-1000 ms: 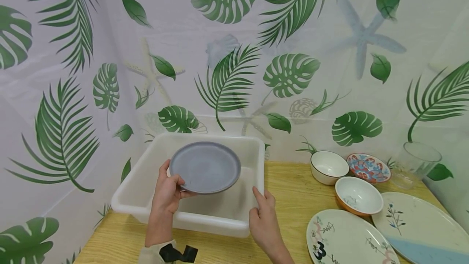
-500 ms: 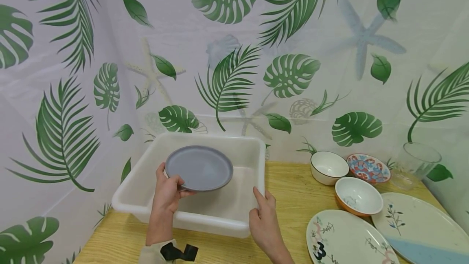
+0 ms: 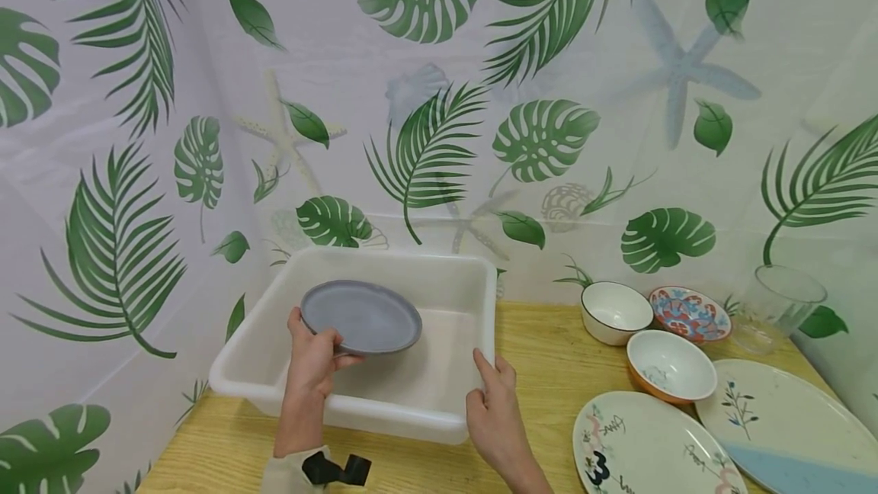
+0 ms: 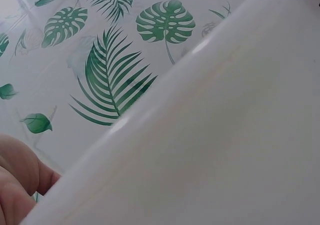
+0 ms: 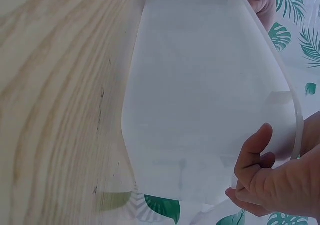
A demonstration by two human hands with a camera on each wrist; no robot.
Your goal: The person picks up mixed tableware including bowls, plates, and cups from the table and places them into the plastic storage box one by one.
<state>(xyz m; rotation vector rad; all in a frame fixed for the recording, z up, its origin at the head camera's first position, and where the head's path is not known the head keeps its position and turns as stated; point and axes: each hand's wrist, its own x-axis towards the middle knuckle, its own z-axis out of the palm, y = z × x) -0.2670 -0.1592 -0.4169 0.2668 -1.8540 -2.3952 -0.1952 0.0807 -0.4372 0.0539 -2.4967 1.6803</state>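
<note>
Below the bare left hand (image 3: pixel 312 360), a pale cream fabric sleeve (image 3: pixel 280 476) bears a black, bow-shaped strip (image 3: pixel 317 469) (pinched narrow mid-length); the right hand (image 3: pixel 495 408) is bare too.

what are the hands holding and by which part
The left hand holds the grey plate by its near left edge; the right hand grips the white tub by its right rim.

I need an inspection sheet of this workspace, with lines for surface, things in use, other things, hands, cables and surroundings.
Surface: wood-grain table.
Things in use: gray plate, tilted, held in or over white tub; contact unclear.
Other things: white bowl, patterned bowl, orange-sided bowl, clear cup, flowered plate, blue-banded plate.
Hands: left hand grips gray plate; right hand holds white tub.
Cables: nothing seen.
Surroundings: leaf-printed sheet.
</note>
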